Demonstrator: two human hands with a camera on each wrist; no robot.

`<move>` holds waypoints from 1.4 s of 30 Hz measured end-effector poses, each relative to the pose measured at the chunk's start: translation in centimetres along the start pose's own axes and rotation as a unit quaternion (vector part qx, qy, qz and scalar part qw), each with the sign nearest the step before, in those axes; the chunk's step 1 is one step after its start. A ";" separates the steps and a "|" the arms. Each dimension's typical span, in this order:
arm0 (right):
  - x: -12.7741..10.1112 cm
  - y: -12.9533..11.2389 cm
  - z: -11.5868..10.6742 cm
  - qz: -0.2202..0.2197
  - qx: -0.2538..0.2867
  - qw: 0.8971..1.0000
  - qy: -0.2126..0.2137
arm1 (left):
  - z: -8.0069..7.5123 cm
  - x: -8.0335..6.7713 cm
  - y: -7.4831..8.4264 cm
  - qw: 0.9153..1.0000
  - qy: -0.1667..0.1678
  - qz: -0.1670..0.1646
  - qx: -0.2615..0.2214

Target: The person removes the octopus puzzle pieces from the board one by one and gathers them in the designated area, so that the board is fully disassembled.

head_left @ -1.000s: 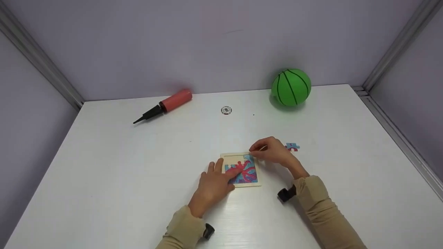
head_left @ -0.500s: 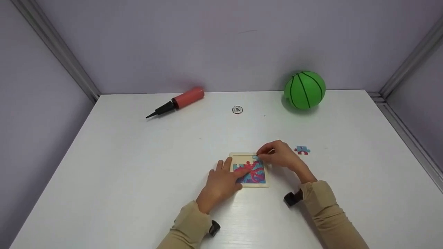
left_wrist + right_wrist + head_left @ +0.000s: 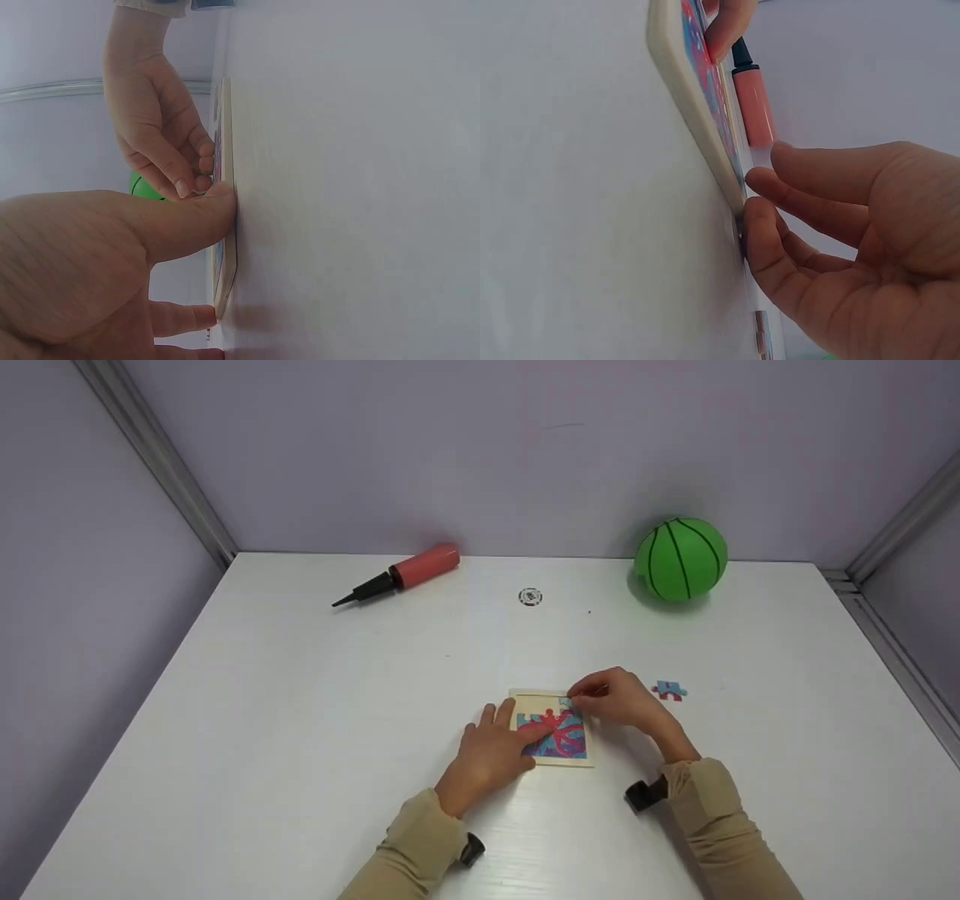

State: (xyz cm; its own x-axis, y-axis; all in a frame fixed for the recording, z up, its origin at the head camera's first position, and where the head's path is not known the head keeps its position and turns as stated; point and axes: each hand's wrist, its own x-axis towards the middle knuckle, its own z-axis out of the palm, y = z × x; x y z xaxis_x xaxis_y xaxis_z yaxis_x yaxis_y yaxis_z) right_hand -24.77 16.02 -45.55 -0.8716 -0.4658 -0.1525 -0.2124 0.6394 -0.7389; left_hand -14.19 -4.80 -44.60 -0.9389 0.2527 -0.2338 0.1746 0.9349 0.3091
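We see the left hand (image 3: 491, 754) pressing flat on the square wooden red-and-blue puzzle tray (image 3: 553, 729) at table centre; the right hand (image 3: 619, 699) pinches a small blue puzzle piece (image 3: 568, 703) at its 1 o'clock corner.

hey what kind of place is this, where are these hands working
Probably a recording booth or test bench, not a home: a bare white table walled by plain lilac panels in metal corner rails, with unrelated props laid out: a puzzle board, a green ball, a hand pump.
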 end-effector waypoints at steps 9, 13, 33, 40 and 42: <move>-0.1 0.1 -0.1 -0.008 -0.007 1.000 0.000 | -0.1 0.1 0.1 1.000 -0.012 -0.007 -0.012; 0.0 0.1 0.0 -0.006 -0.009 1.000 0.001 | -0.1 0.1 0.1 1.000 -0.011 -0.007 -0.007; 0.0 -0.1 -0.1 -0.012 -0.016 1.000 -0.013 | 0.0 0.2 -0.1 1.000 0.002 -0.005 0.021; -0.1 0.1 -0.2 -0.006 -0.004 1.000 -0.010 | 0.0 0.2 -0.1 1.000 0.004 0.000 0.014; -0.1 0.1 -0.2 0.003 -0.001 1.000 -0.006 | 0.1 0.2 -0.1 1.000 0.007 0.002 0.012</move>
State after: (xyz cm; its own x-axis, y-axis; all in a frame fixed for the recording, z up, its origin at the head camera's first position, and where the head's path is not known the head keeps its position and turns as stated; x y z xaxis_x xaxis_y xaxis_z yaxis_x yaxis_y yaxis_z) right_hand -24.79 16.24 -45.53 -0.8678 -0.4689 -0.1642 -0.2080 0.6430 -0.7370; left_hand -14.37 -4.82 -44.75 -0.9423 0.2524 -0.2201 0.1845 0.9397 0.2879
